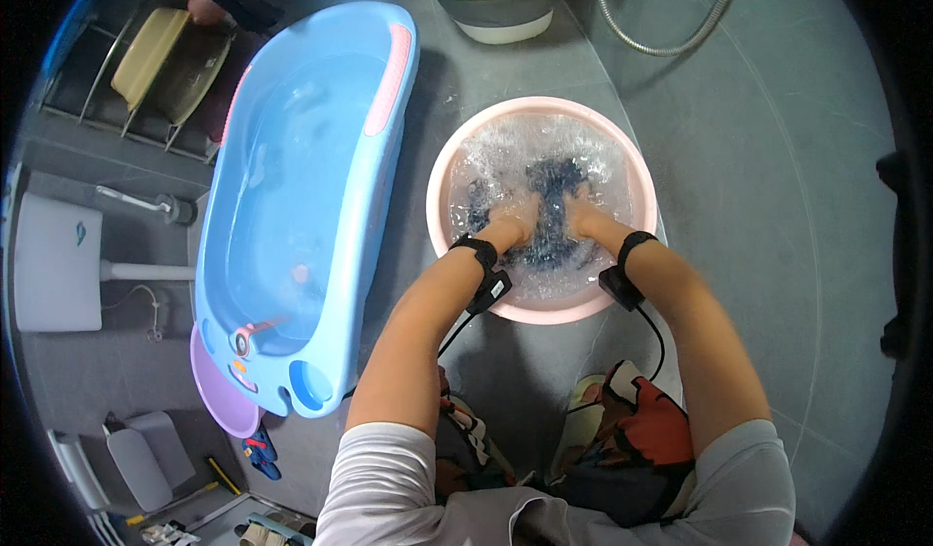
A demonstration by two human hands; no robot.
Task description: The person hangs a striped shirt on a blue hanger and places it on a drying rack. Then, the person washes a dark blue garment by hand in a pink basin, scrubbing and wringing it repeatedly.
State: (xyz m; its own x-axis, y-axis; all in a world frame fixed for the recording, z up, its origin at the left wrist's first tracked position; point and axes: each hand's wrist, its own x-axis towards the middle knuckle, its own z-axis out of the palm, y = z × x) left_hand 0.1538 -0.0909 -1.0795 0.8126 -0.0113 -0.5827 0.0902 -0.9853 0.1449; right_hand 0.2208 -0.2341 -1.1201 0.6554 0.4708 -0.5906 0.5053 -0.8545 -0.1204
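A round pale-pink basin (436, 203) stands on the floor before me, holding frothing, splashing water (503, 141). In it lies a dark blue cloth (552, 218), bunched up and partly under the surface. My left hand (516, 214) is in the water at the cloth's left side and grips it. From the right side my right hand (581, 212) holds the same cloth, close to the left. Foam and water hide most of the fingers. Black straps with small boxes (490, 291) (619, 287) and cables are on both wrists.
A blue baby bathtub (339, 254) with water in it stands left of the basin. Beyond the basin are a grey-and-white collapsible tub (503, 10) and a metal shower hose (678, 52). A purple basin (219, 393) and small blue shoes (260, 455) lie left.
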